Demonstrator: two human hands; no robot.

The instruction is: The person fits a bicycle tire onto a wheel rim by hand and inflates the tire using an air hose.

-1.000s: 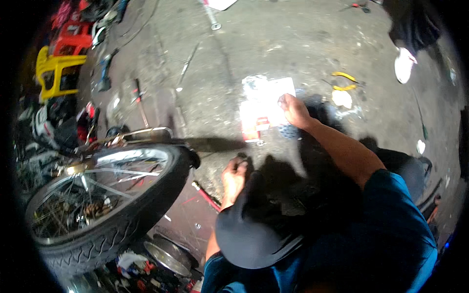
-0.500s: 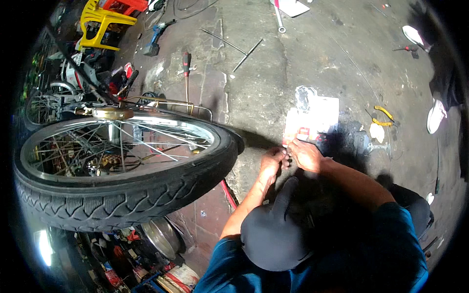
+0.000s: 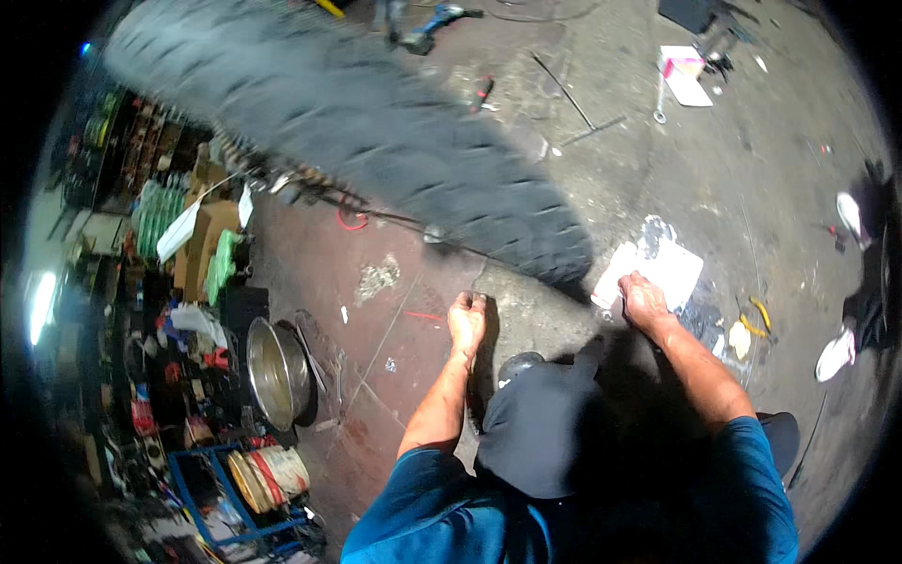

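Note:
My right hand (image 3: 645,299) is at the near edge of a white card or sheet (image 3: 675,273) on the floor. Its fingers are drawn together over the card's left part; what they pinch, if anything, is hidden. Off to the left, my left hand (image 3: 467,324) hangs over the edge between reddish and grey floor. Those fingers are curled in, and I cannot make out anything in them. Beyond both hands a large black tyre (image 3: 376,132) slants across the view, its tread blurred by motion.
Yellow-handled pliers (image 3: 759,318) lie right of the card. Farther off are a T-shaped wrench (image 3: 578,108), a ring spanner (image 3: 660,105), a screwdriver (image 3: 482,92) and a blue power tool (image 3: 434,26). A metal basin (image 3: 272,374) and a blue crate frame (image 3: 202,493) stand left. Someone's shoes (image 3: 834,355) show right.
My hands, close together before, are now apart: the left has moved left, the right stays by the card. The view has turned, and the tyre now shows its tread instead of its spokes.

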